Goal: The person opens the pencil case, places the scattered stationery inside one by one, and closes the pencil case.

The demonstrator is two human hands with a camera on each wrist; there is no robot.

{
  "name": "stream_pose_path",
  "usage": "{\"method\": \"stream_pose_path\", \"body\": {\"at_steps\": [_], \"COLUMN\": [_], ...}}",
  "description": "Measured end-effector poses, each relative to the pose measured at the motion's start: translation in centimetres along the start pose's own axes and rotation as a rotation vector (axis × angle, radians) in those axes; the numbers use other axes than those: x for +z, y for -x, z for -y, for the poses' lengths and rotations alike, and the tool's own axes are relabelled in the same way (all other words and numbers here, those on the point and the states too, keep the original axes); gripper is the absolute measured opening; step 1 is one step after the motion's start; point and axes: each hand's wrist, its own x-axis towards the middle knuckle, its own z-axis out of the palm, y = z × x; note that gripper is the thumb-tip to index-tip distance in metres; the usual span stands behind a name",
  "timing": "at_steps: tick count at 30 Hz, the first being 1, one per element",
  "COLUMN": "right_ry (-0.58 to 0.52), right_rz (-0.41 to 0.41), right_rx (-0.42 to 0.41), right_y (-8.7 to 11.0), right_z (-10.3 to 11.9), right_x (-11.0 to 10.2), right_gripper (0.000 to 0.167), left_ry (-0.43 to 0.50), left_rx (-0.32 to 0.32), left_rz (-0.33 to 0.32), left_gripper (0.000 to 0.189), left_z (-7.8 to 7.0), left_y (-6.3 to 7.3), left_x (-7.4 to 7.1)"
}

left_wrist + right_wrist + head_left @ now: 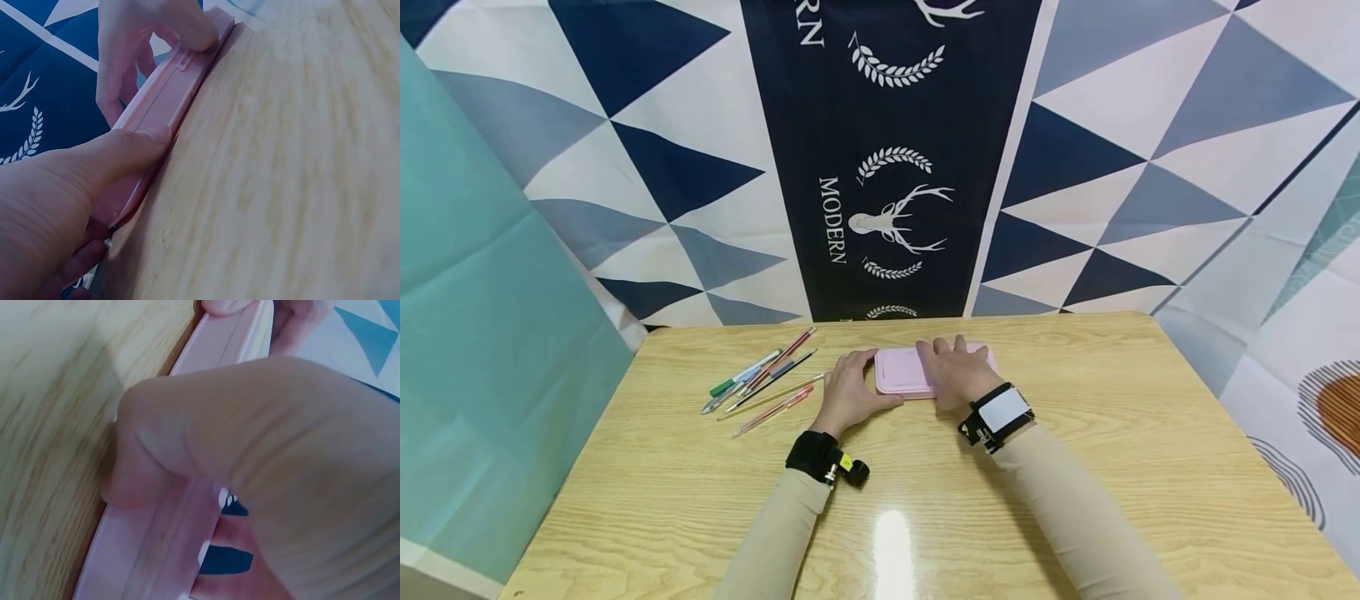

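Observation:
A closed pink pencil case (898,372) lies flat near the table's back edge, its long side facing me. My left hand (848,395) holds the case's left end, and in the left wrist view its thumb lies along the front side. Over the right half of the case, my right hand (957,375) grips it with fingers across the lid. In the right wrist view the bent thumb presses the front side of the pencil case (128,550). A small catch shows on that side in the left wrist view. The right fingertips are partly hidden there.
Left of the case lie several loose pens and pencils, among them a green-capped marker (724,387), a red pen (775,410) and a yellow pencil (775,395). The wooden table (880,467) meets a patterned cloth (895,167) at the back.

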Motion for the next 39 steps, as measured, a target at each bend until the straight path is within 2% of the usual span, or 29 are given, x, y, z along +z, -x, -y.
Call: {"method": "stream_pose_path", "body": {"at_steps": [5,9,16,26,31,39], "right_ry": [-0.012,-0.012,-0.008,0.003,0.001,0.062], "right_rz": [0.028,0.046,0.048,0.069,0.065,0.075], "right_rx": [0.053,0.097,0.134,0.190,0.201,0.194], "right_y": [-0.5,-1.0,-0.7,-1.1,-1.1,-1.7], "right_z": [0.9,1.4,2.5,2.9,3.2,3.1], "right_x": [0.1,0.3,-0.3,-0.2,-0.2,0.1], "right_gripper": [0.093,0.096,0.097,0.102,0.099,0.097], "left_ry": [-0.011,-0.014,-0.014,-0.017,-0.016,-0.019], "left_rx": [0.003,0.006,0.009,0.006,0.009,0.012], "left_rz": [-0.015,-0.019,-0.027,-0.024,-0.024,-0.022], "left_gripper": [0.099,0.098,0.097,0.097,0.096,0.096], "left_z": [0.1,0.1,0.0,0.0,-0.2,-0.2], "left_y": [-0.1,-0.2,-0.1,-0.1,0.0,0.0], "left_x": [0.1,0.2,0.2,0.2,0.2,0.1]}}
